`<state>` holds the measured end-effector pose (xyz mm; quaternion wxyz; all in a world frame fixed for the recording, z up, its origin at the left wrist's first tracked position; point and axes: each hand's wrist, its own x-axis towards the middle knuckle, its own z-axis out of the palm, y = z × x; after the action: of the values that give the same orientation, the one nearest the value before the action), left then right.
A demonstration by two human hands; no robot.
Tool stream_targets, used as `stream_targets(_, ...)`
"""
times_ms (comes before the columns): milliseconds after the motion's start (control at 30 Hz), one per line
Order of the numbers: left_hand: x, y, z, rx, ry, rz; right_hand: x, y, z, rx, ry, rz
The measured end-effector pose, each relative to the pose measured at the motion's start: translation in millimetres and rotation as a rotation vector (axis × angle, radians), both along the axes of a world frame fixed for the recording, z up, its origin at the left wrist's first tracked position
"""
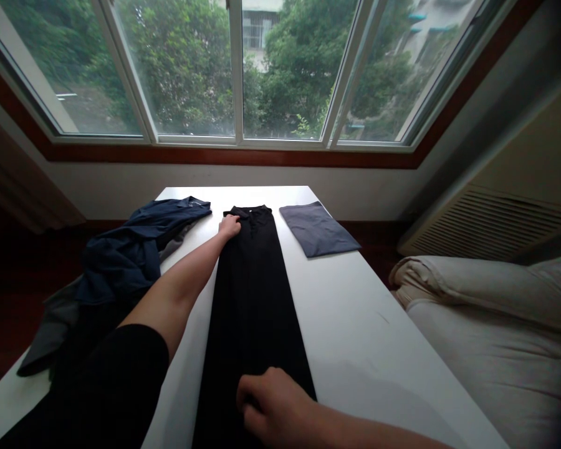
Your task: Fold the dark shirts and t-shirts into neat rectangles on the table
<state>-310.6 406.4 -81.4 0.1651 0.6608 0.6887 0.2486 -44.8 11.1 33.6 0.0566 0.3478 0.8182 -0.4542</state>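
Observation:
A pair of black trousers (257, 293) lies lengthwise on the white table (355, 324), its gathered waistband at the far end. Reaching out to the left side of that waistband, my left hand (230, 226) has its fingers bent and closed on the cloth. My right hand (275, 402) is over the near part of the trousers, with thumb and fingers curled together. Whatever lies inside its grip is hidden. To the right of the waistband rests a folded grey cloth item (318, 229), apart from both hands.
A heap of dark clothes, with a navy garment (121, 249) on top, lies along the table's left side. A beige padded seat (490, 337) stands at the right. Beyond the table are a wall and a wide window (238, 75).

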Motion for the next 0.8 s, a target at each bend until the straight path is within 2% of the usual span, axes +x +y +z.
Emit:
stream_targets(100,1.8,-6.2,-3.4,0.021,0.046,-0.027,6.4,6.2,5.6,-0.068,0.074,0.035)
stream_targets(233,-4.2,-13.4,2.7,0.068,0.070,-0.097,16.8,16.3,11.3,-0.176,0.169,0.220)
stream_targets(300,-9.7,-20.0,6.2,0.092,0.079,-0.138,17.6,21.7,12.0,-0.192,0.218,0.227)
stream_targets(367,-15.5,-29.1,7.8,0.122,0.085,-0.186,14.2,28.0,9.1,-0.079,0.246,0.134)
stream_targets(433,-20.5,-39.9,7.3,0.165,0.088,-0.231,8.2,35.8,2.4,0.126,0.258,0.049)
stream_targets(500,-23.9,-51.3,5.2,0.201,0.083,-0.251,1.9,44.6,-6.5,0.326,0.267,0.034)
stream_targets(567,-24.7,-62.3,1.9,0.210,0.081,-0.237,-3.2,53.0,-15.1,0.469,0.272,0.089)
stream_targets(667,-21.3,-75.7,-4.6,0.182,0.125,-0.219,-9.3,61.4,-23.4,0.558,0.239,0.210)
stream_targets(800,-14.9,-83.0,-11.9,0.091,0.267,-0.255,-16.1,64.7,-26.4,0.520,0.185,0.333)
